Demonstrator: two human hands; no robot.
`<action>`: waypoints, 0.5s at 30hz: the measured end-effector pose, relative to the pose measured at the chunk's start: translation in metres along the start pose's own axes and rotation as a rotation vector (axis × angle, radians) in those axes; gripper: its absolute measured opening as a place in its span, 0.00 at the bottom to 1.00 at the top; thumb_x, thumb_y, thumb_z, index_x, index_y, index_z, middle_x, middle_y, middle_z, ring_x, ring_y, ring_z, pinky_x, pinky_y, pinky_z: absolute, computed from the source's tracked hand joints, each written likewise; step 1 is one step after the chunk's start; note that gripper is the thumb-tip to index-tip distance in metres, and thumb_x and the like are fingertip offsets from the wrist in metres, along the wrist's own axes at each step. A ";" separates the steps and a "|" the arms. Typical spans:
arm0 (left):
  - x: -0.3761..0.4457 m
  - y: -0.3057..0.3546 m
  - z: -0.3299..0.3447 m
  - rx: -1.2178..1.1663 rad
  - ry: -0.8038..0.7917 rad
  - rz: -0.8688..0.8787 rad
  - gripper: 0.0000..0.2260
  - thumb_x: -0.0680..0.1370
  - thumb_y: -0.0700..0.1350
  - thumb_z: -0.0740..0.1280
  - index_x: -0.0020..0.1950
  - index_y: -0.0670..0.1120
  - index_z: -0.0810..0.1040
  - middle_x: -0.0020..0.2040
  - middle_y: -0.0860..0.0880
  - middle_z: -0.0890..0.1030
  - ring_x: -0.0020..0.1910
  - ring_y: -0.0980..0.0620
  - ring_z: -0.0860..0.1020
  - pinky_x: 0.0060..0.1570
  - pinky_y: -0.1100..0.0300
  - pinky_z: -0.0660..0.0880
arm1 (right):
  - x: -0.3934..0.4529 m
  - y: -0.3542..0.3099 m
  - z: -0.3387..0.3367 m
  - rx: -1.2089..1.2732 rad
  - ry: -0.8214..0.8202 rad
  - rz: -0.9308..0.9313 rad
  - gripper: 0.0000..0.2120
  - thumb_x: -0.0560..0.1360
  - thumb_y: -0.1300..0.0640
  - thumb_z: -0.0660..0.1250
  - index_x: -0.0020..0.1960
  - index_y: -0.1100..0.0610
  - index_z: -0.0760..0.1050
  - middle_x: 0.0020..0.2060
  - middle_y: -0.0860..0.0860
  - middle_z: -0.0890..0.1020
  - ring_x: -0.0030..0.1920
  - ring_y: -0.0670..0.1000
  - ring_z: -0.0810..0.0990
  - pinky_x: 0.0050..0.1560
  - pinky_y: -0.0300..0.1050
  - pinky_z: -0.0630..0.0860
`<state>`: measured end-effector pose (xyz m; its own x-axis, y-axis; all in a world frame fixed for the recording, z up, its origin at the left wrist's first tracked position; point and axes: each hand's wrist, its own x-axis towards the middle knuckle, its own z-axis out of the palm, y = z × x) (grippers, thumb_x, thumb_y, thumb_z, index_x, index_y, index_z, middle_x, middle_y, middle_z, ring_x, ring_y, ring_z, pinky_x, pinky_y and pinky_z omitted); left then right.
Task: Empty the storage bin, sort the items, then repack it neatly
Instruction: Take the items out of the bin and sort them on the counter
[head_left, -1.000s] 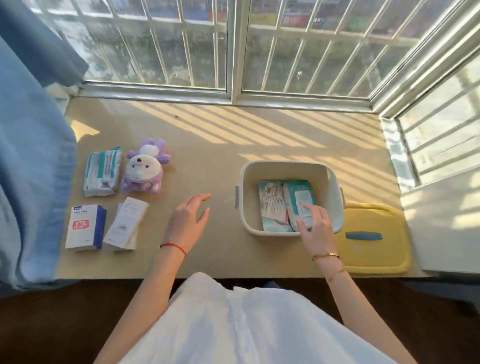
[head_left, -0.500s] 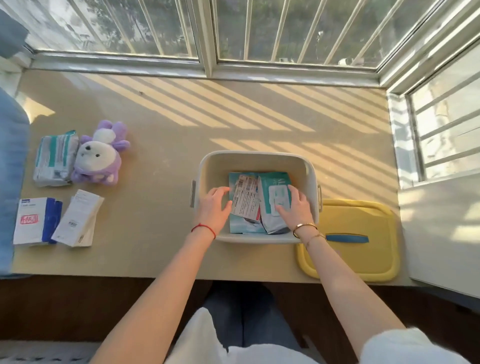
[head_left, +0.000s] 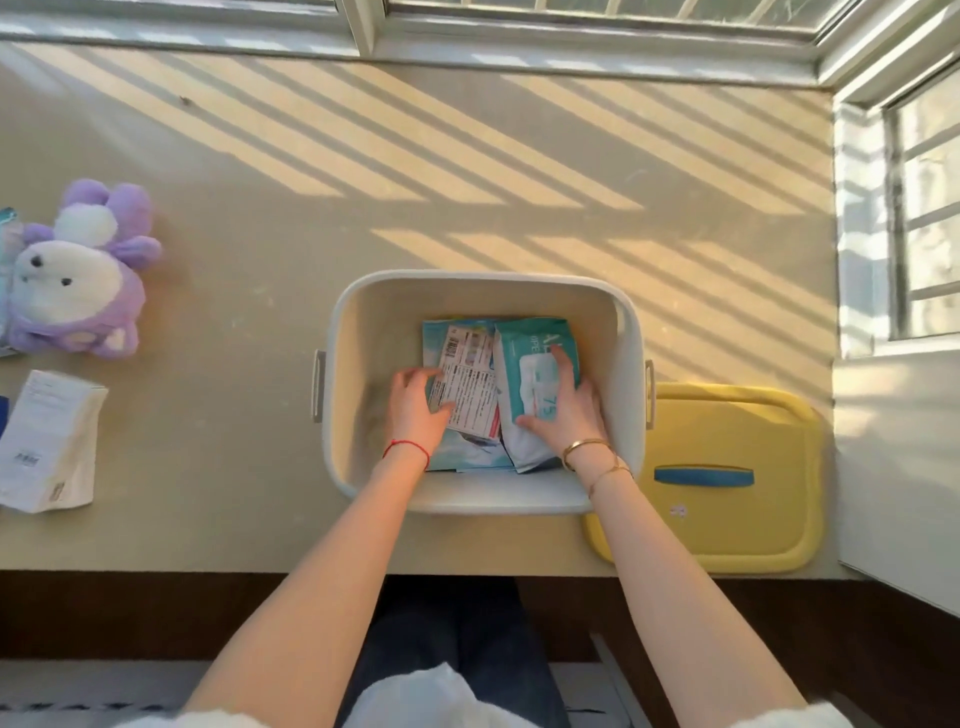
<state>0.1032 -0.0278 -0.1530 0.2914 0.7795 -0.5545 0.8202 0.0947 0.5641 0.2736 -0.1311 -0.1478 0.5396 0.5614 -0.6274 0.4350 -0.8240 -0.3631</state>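
Bin (head_left: 483, 288) now holds both hands deeper: left hand (head_left: 415, 408) grips the labelled packet (head_left: 470, 387), right hand (head_left: 563, 410) the wipes pack (head_left: 535, 345).

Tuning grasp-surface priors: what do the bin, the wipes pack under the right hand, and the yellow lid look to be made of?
Bin: likely rigid plastic, matte off-white; smooth moulded walls, rounded corners.
Wipes pack: soft plastic film, slightly glossy; it creases and dents under the right hand.
Yellow lid: hard plastic by its look, satin finish; moulded rim and a blue inset handle, material unclear.
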 end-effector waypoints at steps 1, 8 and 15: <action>0.001 0.000 0.002 -0.014 0.012 -0.014 0.20 0.70 0.39 0.74 0.60 0.46 0.75 0.63 0.44 0.69 0.61 0.46 0.72 0.62 0.62 0.63 | 0.000 0.000 0.000 0.010 0.006 0.002 0.51 0.65 0.48 0.77 0.75 0.41 0.45 0.63 0.62 0.67 0.63 0.64 0.69 0.66 0.54 0.67; 0.001 0.008 0.000 -0.075 0.049 -0.053 0.23 0.69 0.35 0.74 0.59 0.49 0.70 0.56 0.46 0.76 0.54 0.47 0.76 0.52 0.58 0.72 | -0.005 -0.003 -0.004 0.174 0.033 0.010 0.51 0.62 0.50 0.79 0.74 0.39 0.50 0.60 0.59 0.70 0.60 0.63 0.71 0.65 0.53 0.68; -0.009 0.016 -0.025 -0.045 0.036 0.004 0.26 0.75 0.34 0.65 0.66 0.59 0.68 0.56 0.46 0.79 0.54 0.46 0.79 0.57 0.48 0.76 | -0.022 -0.004 -0.023 0.453 0.079 -0.131 0.37 0.68 0.59 0.75 0.71 0.43 0.62 0.64 0.48 0.74 0.61 0.46 0.72 0.65 0.45 0.70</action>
<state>0.1012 -0.0183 -0.1238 0.2760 0.8017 -0.5303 0.7957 0.1189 0.5939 0.2768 -0.1387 -0.1164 0.5624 0.6521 -0.5084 0.1543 -0.6869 -0.7102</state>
